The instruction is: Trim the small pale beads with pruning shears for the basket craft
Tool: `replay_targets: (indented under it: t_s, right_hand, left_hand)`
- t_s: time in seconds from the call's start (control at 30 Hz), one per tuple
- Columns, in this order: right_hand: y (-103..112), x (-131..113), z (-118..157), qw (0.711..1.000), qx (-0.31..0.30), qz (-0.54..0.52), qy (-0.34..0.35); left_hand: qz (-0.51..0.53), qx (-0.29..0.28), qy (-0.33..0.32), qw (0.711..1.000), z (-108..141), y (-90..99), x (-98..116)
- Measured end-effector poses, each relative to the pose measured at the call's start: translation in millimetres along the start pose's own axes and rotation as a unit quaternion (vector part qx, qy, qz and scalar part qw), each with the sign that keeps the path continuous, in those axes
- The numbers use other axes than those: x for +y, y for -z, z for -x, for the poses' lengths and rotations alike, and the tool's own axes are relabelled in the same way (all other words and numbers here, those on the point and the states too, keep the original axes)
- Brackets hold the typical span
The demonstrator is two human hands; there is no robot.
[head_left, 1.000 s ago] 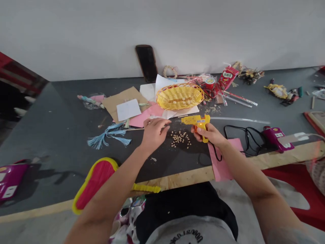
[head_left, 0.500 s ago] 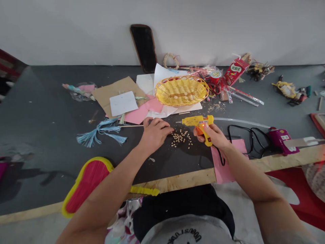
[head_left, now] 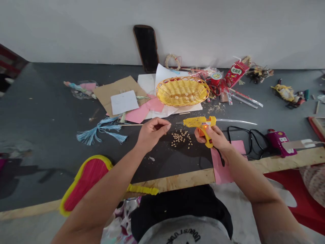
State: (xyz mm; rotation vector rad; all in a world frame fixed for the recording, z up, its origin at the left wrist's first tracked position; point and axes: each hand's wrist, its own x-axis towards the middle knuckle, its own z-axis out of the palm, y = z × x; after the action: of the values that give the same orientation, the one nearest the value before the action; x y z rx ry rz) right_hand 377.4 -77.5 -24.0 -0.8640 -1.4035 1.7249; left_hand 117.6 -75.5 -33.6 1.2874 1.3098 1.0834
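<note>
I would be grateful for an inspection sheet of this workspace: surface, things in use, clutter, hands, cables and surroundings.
Surface: dark tabletop with pale wooden front edge.
Things in use: yellow glue gun, orange light lit; small pale pieces scattered near its nozzle.
Clutter: paper sheets, yellow woven basket, red drink carton, blue tassels.
Hands: right hand grips the glue gun; left hand near the nozzle, any held piece unclear.
Cables: black cord at the glue gun's handle; cable loops beside the purple box.
Surroundings: pale wall; phone leaning against it.
</note>
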Motion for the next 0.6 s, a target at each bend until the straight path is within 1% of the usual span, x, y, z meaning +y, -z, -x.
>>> replay_targets:
  t_s: [0.07,0.17,0.37,0.5,0.6]
  right_hand:
    - [-1,1,0,1.000,-0.012,0.001,0.013]
    - [-1,3,0,0.999,-0.017,0.016,0.026]
    - [-3,7,1,0.998,-0.027,0.038,0.039]
    - [-3,9,3,0.998,-0.032,0.029,0.048]
    - [-2,8,3,0.998,-0.032,0.041,0.043]
  left_hand:
    - [0.072,-0.006,0.025,0.997,-1,-1.1,0]
    - [0.136,-0.022,0.054,0.989,-2,-3.5,3]
    - [0.163,-0.054,0.122,0.978,1,-6.7,9]
    - [0.209,-0.063,0.148,0.965,2,-5.5,10]
    - [0.230,-0.066,0.161,0.958,2,-5.2,12]
